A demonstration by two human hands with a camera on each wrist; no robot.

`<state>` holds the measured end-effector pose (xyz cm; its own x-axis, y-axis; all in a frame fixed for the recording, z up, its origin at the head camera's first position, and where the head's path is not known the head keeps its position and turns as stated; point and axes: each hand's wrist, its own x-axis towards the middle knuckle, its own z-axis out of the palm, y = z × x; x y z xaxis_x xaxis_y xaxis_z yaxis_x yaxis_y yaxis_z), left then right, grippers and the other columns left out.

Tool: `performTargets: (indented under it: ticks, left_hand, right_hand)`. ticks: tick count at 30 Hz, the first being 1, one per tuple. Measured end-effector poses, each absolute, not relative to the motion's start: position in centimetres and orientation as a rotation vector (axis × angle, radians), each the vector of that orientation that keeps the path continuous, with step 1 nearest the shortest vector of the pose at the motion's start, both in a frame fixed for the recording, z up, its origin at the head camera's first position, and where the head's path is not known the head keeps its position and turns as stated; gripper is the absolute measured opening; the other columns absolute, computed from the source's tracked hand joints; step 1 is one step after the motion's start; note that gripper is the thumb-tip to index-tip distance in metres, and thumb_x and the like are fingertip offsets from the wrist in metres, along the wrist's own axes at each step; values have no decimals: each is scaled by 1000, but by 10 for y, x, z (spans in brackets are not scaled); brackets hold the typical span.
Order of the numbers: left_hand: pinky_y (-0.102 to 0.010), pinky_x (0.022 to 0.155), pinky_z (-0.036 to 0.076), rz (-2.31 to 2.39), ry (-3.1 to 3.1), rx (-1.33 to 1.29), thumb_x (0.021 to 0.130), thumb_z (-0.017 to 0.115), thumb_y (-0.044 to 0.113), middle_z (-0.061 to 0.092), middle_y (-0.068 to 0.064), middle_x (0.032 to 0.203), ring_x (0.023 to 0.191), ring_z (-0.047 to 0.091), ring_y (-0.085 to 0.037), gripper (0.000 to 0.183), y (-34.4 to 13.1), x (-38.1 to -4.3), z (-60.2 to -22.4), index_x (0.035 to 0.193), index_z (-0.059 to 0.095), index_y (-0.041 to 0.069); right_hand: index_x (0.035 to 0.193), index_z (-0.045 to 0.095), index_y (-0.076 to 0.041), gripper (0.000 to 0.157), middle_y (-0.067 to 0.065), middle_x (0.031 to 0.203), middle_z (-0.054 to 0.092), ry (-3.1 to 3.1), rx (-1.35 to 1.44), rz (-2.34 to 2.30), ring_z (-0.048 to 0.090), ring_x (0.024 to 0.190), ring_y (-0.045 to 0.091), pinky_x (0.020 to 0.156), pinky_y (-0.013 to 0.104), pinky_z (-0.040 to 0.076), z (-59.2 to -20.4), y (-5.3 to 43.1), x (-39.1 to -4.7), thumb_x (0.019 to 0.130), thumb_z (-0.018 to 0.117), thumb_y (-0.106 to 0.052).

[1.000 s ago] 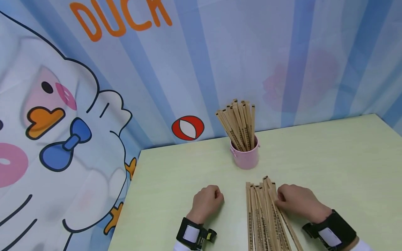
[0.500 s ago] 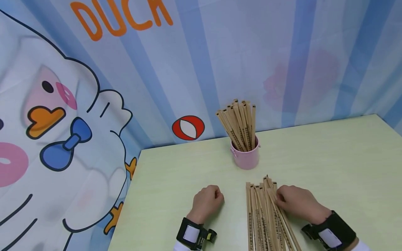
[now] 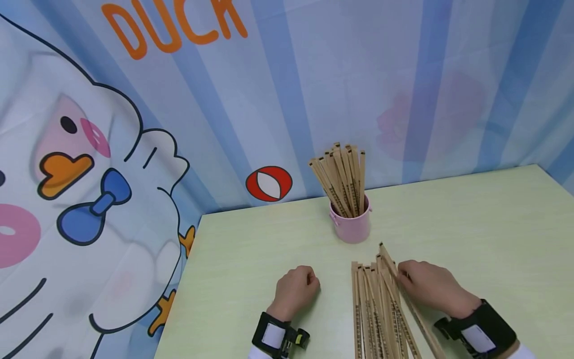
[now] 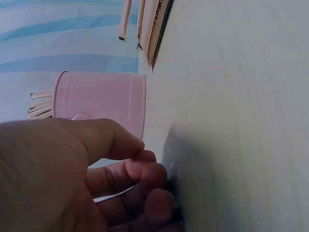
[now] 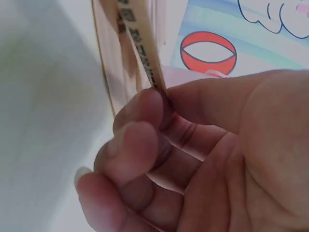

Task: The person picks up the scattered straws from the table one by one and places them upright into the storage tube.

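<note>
My right hand pinches a thin stick in a brown printed paper sleeve between thumb and fingertips, at the right side of a pile. Slanted, that stick has its dark-tipped far end over the top of the pile. The pile of paper-sleeved sticks lies lengthwise on the table, its near end cut off by the head view's lower edge. Left of the pile, my left hand rests on the table with fingers loosely curled and nothing in them. The left wrist view shows its thumb close against the index finger.
Behind the pile stands a small pink bucket with several paper-sleeved sticks upright in it. The pale table ends at the back against a blue striped cloth printed with a duck.
My right hand has shifted slightly right and away, drawing one stick out from the pile's right side; its far end now pokes beyond the others. My left hand has stayed in place.
</note>
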<state>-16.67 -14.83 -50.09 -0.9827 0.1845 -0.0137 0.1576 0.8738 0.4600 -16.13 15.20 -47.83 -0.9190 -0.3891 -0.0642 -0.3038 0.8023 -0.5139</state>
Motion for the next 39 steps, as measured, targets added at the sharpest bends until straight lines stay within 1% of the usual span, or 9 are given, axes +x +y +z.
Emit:
performTargets:
  ticks: [5,12,15,17,22,28,34,39]
  left_hand:
    - [-24,43,28,732,2979,275,84,58,12,44,6,54,47,40,-8,24,-148,-166,-500,62,51,16]
    - [-23,43,29,743,2984,269,83,58,11,44,6,54,47,40,-8,23,-149,-165,-500,61,51,16]
    - [-24,43,29,743,2990,265,83,58,11,44,6,54,47,40,-8,23,-149,-165,-502,61,51,16]
    - [-24,43,29,739,2994,267,83,58,11,45,6,54,47,40,-8,23,-150,-165,-503,61,51,16]
    - [-24,43,29,737,3002,277,82,58,10,44,6,54,47,40,-8,23,-150,-165,-505,61,50,16]
    - [-24,42,28,740,3004,285,81,57,10,44,6,54,46,39,-8,23,-149,-166,-504,60,50,16]
    - [-24,42,28,733,3010,287,81,57,10,44,6,54,46,39,-8,23,-149,-166,-503,60,50,16]
    - [-24,42,29,741,3010,288,81,57,10,44,6,54,46,39,-8,23,-149,-166,-504,60,50,16]
  right_hand:
    - [67,47,-16,31,-3,55,37,2835,-548,-813,34,47,11,46,28,29,-467,159,-165,98,47,-14]
    - [70,50,-15,28,-2,57,39,2903,-578,-851,34,47,13,47,29,27,-435,168,-175,98,50,-14]
    - [76,56,-14,22,-2,59,43,2950,-582,-841,35,49,14,47,30,28,-417,171,-181,98,51,-14]
    - [80,59,-13,19,-1,63,50,2989,-576,-836,37,49,14,46,31,29,-405,173,-185,97,52,-15]
    - [86,65,-10,20,4,76,64,3085,-572,-895,40,48,16,43,32,32,-374,174,-200,98,51,-18]
    - [93,66,-6,21,13,83,68,3293,-645,-1017,48,51,15,41,33,34,-344,168,-219,99,51,-18]
    - [96,67,-5,21,16,86,69,3498,-698,-1209,46,49,18,39,35,28,-325,151,-242,99,52,-19]
    - [96,66,-3,18,17,86,70,3592,-755,-1278,47,48,21,39,35,26,-326,137,-263,98,54,-16]
